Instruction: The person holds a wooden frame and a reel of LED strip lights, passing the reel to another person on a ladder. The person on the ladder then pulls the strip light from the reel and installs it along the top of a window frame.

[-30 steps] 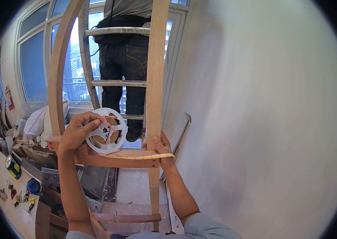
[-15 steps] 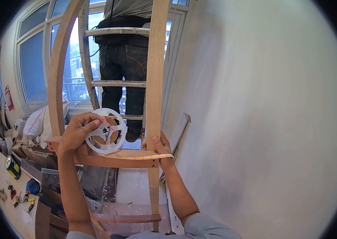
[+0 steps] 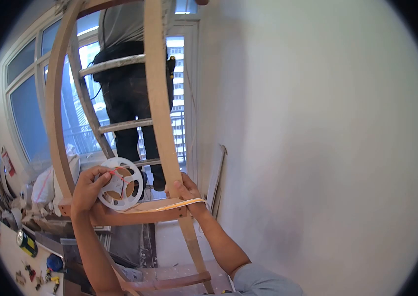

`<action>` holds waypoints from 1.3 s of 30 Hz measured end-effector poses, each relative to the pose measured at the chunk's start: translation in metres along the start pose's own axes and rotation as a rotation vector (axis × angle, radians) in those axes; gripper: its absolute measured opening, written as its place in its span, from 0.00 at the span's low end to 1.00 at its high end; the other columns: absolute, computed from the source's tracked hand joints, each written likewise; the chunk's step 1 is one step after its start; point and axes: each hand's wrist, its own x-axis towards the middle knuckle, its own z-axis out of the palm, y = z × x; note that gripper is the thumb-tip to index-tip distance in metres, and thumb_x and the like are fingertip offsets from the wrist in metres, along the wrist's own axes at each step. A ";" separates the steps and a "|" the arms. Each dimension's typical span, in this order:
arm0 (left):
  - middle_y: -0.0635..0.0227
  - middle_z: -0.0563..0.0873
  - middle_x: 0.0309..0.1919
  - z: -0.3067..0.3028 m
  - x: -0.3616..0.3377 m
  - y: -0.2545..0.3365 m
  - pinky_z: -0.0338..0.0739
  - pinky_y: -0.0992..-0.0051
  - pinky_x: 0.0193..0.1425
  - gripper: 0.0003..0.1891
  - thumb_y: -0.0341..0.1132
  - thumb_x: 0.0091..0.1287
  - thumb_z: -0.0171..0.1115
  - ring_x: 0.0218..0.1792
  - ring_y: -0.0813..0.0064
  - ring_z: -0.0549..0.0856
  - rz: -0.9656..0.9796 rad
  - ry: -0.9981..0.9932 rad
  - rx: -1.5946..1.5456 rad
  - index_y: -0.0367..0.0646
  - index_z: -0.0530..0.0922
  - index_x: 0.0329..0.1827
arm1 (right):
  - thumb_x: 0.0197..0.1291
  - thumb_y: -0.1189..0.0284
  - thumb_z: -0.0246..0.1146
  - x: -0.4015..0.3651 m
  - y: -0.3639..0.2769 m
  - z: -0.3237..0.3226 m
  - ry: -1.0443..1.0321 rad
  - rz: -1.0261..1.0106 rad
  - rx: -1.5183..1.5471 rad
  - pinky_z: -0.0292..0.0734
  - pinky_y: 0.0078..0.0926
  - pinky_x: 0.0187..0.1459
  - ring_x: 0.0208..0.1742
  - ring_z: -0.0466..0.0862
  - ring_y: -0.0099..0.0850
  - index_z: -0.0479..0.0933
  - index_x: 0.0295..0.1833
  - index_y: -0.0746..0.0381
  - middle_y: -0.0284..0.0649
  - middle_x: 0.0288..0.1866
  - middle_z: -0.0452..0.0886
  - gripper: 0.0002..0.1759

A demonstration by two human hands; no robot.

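Observation:
My left hand [image 3: 89,186] pinches a white plastic reel [image 3: 115,185] at its left side, thumb and fingers near thin red wires on its face. From the bottom of the reel a yellow-and-white LED strip [image 3: 169,205] runs right along a wooden ladder step [image 3: 135,217] and loops over my right wrist. My right hand [image 3: 187,189] is closed round the right rail [image 3: 159,108] of this wooden ladder, just above the step; some of its fingers are hidden behind the wood.
Beyond the wooden ladder, a person [image 3: 125,89] stands on a metal ladder [image 3: 120,126] by the windows. A pale wall [image 3: 317,123] fills the right side. At lower left, a table [image 3: 9,246] bears a can [image 3: 27,242], a blue roll [image 3: 55,262] and small parts.
The view has shifted, so the ladders, the person and my hands appear lower and further left. Both hands keep their holds, and the strip still lies over my right wrist.

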 end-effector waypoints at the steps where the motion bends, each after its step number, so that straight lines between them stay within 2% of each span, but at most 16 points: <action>1: 0.71 0.85 0.34 0.000 0.000 0.000 0.77 0.81 0.42 0.08 0.30 0.69 0.61 0.36 0.85 0.81 0.003 -0.002 0.001 0.34 0.83 0.44 | 0.70 0.57 0.59 0.001 0.004 0.000 0.004 -0.022 -0.017 0.76 0.21 0.39 0.36 0.78 0.20 0.71 0.58 0.60 0.34 0.37 0.79 0.21; 3: 0.72 0.85 0.34 0.000 0.000 0.000 0.76 0.82 0.43 0.08 0.29 0.69 0.61 0.36 0.85 0.80 0.011 -0.006 0.000 0.34 0.83 0.43 | 0.70 0.58 0.59 0.003 0.003 0.000 0.013 -0.066 -0.055 0.76 0.22 0.39 0.35 0.78 0.21 0.72 0.58 0.61 0.33 0.37 0.79 0.20; 8: 0.74 0.84 0.33 0.000 0.001 0.000 0.73 0.84 0.40 0.07 0.30 0.70 0.60 0.34 0.87 0.79 0.038 -0.030 0.016 0.35 0.83 0.43 | 0.70 0.57 0.59 0.002 -0.004 0.000 0.000 0.005 -0.082 0.76 0.23 0.44 0.41 0.80 0.22 0.72 0.58 0.63 0.35 0.39 0.80 0.22; 14: 0.74 0.84 0.33 -0.001 0.003 -0.003 0.74 0.84 0.41 0.07 0.30 0.70 0.61 0.34 0.87 0.79 0.039 -0.002 0.024 0.35 0.83 0.44 | 0.70 0.55 0.59 0.001 -0.006 0.003 0.013 -0.032 -0.107 0.77 0.25 0.45 0.42 0.80 0.23 0.70 0.58 0.63 0.37 0.42 0.79 0.24; 17: 0.74 0.84 0.33 -0.002 0.003 -0.004 0.74 0.84 0.41 0.07 0.29 0.71 0.60 0.34 0.87 0.80 0.030 -0.011 0.033 0.35 0.83 0.44 | 0.70 0.55 0.58 0.005 0.001 0.000 -0.014 -0.126 -0.179 0.75 0.21 0.42 0.41 0.79 0.22 0.70 0.61 0.64 0.37 0.43 0.78 0.25; 26: 0.75 0.84 0.33 0.000 0.002 -0.002 0.75 0.84 0.40 0.07 0.30 0.71 0.61 0.33 0.87 0.79 0.040 -0.017 0.020 0.35 0.82 0.45 | 0.69 0.54 0.58 0.001 -0.006 0.004 0.013 -0.123 -0.172 0.75 0.22 0.42 0.40 0.79 0.22 0.71 0.57 0.64 0.36 0.38 0.79 0.25; 35: 0.77 0.82 0.31 -0.002 0.004 -0.006 0.72 0.85 0.39 0.07 0.29 0.72 0.60 0.33 0.89 0.77 0.043 -0.032 0.022 0.35 0.82 0.44 | 0.69 0.54 0.59 0.004 -0.001 0.001 -0.015 -0.074 -0.123 0.76 0.23 0.44 0.40 0.79 0.23 0.70 0.60 0.64 0.38 0.44 0.78 0.27; 39: 0.77 0.82 0.31 0.001 0.001 -0.002 0.71 0.85 0.39 0.07 0.30 0.72 0.60 0.32 0.89 0.76 0.049 -0.030 0.001 0.35 0.82 0.44 | 0.69 0.54 0.59 0.004 0.000 0.001 -0.011 -0.072 -0.120 0.77 0.23 0.44 0.41 0.80 0.22 0.70 0.60 0.63 0.37 0.43 0.79 0.26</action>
